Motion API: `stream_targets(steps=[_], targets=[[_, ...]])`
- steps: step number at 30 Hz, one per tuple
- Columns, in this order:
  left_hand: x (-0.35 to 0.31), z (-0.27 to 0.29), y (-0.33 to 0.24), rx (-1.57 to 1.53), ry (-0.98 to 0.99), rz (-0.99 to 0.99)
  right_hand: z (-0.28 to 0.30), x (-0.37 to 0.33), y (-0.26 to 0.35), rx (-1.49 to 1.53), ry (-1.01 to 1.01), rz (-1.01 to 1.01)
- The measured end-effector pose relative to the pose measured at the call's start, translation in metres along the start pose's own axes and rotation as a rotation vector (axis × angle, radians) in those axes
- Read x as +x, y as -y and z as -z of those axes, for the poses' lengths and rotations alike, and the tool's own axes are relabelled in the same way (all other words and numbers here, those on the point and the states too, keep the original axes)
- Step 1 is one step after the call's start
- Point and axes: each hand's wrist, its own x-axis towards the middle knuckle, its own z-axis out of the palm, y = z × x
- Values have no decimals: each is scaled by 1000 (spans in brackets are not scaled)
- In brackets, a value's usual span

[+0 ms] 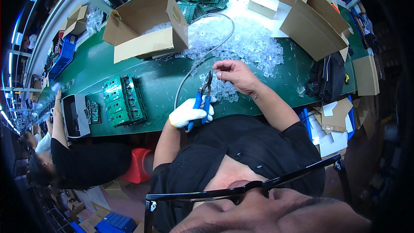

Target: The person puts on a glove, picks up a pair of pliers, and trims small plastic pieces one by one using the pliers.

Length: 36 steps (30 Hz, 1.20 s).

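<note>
Blue-handled pliers (199, 100), above the near table edge: gloved left hand (189, 112) is grasping them, fingers wrapping the spread handles; tips are pointing away from the person, just beside right fingertips. Bare right hand (239, 77) is half curling, thumb near forefinger; can't tell if pinching anything. Clear plastic pieces (246, 39) are lying beyond.

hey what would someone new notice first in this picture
Probably the heap of clear plastic pieces in the middle of the green bench. Next, the blue-handled pliers in the white-gloved left grip, toward its lower left, then the open cardboard box left of the heap.
</note>
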Motion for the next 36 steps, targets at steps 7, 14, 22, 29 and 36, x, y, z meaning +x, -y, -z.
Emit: stream_targets(steps=[7, 14, 22, 29, 36], targets=[[-1, -4, -2, 22, 5, -2, 4, -1, -7, 2, -44, 36], [3, -24, -11, 370, -165, 69, 8, -13, 3, -176, -102, 22], [9, -26, -4, 308, -252, 85, 24, -41, 1, -418, -149, 45], [3, -13, 1, 159, -166, 48, 34, -59, -4, -934, -173, 249], [1, -11, 1, 94, -135, 36, 74, -35, -2, -1228, -551, 335]])
